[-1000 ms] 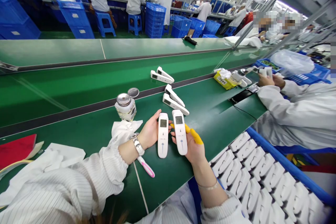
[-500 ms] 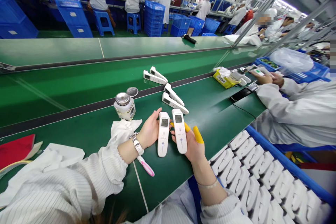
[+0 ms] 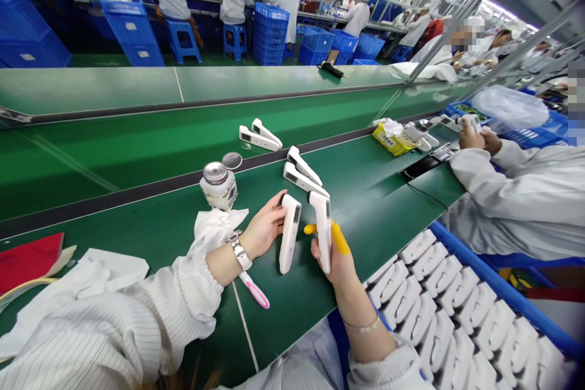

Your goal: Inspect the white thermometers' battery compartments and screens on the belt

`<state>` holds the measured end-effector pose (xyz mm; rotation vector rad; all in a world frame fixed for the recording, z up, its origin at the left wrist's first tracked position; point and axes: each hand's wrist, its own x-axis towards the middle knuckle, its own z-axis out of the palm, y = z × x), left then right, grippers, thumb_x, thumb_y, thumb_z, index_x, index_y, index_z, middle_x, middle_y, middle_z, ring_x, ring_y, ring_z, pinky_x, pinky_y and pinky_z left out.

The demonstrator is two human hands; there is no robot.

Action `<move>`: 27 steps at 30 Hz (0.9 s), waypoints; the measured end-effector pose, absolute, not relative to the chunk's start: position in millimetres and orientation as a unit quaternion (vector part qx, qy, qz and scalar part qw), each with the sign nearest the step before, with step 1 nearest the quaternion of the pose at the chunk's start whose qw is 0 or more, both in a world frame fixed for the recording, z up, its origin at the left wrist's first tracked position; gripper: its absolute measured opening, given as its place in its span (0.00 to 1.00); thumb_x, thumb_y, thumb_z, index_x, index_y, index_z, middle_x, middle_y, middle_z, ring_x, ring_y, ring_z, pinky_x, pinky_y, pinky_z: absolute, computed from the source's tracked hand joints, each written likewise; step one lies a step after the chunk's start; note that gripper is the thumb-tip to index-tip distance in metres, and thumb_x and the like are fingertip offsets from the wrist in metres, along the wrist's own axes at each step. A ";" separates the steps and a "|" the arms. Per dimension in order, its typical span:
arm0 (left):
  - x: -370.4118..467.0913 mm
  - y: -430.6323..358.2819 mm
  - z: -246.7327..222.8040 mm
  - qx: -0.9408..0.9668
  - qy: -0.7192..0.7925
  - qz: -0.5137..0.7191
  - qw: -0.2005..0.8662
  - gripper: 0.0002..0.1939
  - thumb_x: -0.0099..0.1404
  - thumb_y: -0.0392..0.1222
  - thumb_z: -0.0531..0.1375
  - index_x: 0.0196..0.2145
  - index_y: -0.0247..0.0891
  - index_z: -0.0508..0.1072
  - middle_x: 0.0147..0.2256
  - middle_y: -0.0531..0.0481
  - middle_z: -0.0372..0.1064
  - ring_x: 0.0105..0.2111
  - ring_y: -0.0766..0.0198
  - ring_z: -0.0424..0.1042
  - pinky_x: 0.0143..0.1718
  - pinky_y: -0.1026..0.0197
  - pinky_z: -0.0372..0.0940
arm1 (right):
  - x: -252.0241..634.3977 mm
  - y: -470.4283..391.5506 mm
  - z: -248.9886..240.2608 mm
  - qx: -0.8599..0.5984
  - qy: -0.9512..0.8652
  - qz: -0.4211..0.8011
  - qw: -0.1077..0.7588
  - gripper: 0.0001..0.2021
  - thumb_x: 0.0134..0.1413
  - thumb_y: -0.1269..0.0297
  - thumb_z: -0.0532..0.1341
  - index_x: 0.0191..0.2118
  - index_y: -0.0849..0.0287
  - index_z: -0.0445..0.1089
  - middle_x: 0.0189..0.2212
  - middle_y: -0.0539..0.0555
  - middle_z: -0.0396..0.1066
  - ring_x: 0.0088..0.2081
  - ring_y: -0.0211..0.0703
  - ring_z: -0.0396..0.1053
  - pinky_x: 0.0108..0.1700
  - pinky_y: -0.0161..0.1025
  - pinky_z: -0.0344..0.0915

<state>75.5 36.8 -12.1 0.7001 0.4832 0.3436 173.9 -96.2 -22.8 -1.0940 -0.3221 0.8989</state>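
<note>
Both thermometers [image 3: 290,233] turned edge-on | left hand [image 3: 262,231], right hand [image 3: 337,259] gripping

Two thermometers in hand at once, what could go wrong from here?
1. Each hand grips its unit by the fingertips only: left hand on the left thermometer, right hand on the right thermometer. Either might slip.
2. The two units stand close together and may knock.
3. The metal-capped bottle stands just beyond the left hand, and a pink pen lies under the wrist; a sleeve might catch either.
</note>
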 end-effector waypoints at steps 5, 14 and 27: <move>73.7 31.3 -13.3 0.449 0.198 0.164 0.855 0.30 0.54 0.37 0.64 0.54 0.41 0.60 0.38 0.49 0.68 0.36 0.66 0.68 0.40 0.64 0.62 | 171.4 -98.1 -23.6 -0.558 -0.233 0.396 0.691 0.23 0.42 0.63 0.67 0.46 0.54 0.61 0.25 0.43 0.65 0.14 0.27 0.55 0.14 0.27 0.52; 74.4 32.4 -15.6 0.487 0.200 0.164 0.835 0.22 0.53 0.41 0.65 0.47 0.37 0.69 0.39 0.48 0.68 0.38 0.64 0.67 0.43 0.61 0.60 | 174.2 -98.4 -31.6 -0.522 -0.252 0.409 0.705 0.15 0.46 0.57 0.60 0.39 0.59 0.67 0.18 0.47 0.63 0.20 0.35 0.57 0.22 0.32 0.54; 78.4 24.2 27.6 0.484 0.210 0.453 0.719 0.16 0.53 0.40 0.65 0.37 0.42 0.64 0.38 0.51 0.65 0.39 0.65 0.67 0.42 0.62 0.62 | 183.5 -95.9 -18.9 -0.391 0.020 0.383 0.837 0.20 0.43 0.56 0.58 0.46 0.50 0.67 0.39 0.51 0.74 0.46 0.47 0.70 0.44 0.45 0.68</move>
